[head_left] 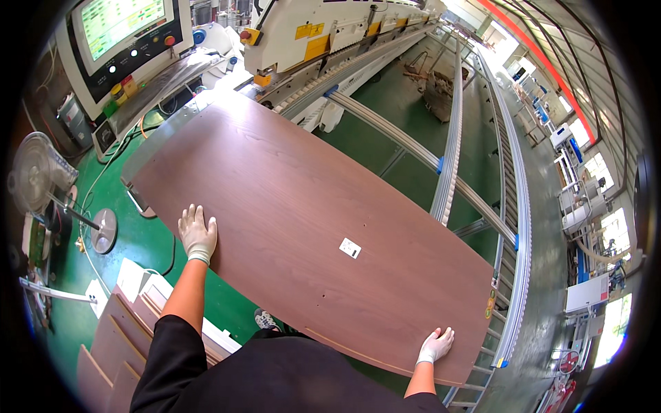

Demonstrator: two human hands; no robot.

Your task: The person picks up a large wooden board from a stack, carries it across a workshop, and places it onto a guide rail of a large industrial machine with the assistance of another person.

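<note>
A large brown wood-grain panel (296,199) lies flat in front of me, its far left end on a metal machine table (169,138) and its right end over a roller frame. A small white label (350,248) and a few small holes mark its top face. My left hand (197,234), in a white glove, rests on the near left edge with fingers spread flat. At the near right corner, my gloved right hand (435,345) lies on the surface, its fingers extended. Neither hand grips anything that I can see.
A long white machine (303,41) runs along the far side, with a control screen (120,27) at left. Metal rails (451,138) stretch beyond the panel. On the green floor stand a fan (41,172) and stacked brown boards (117,337) at my left.
</note>
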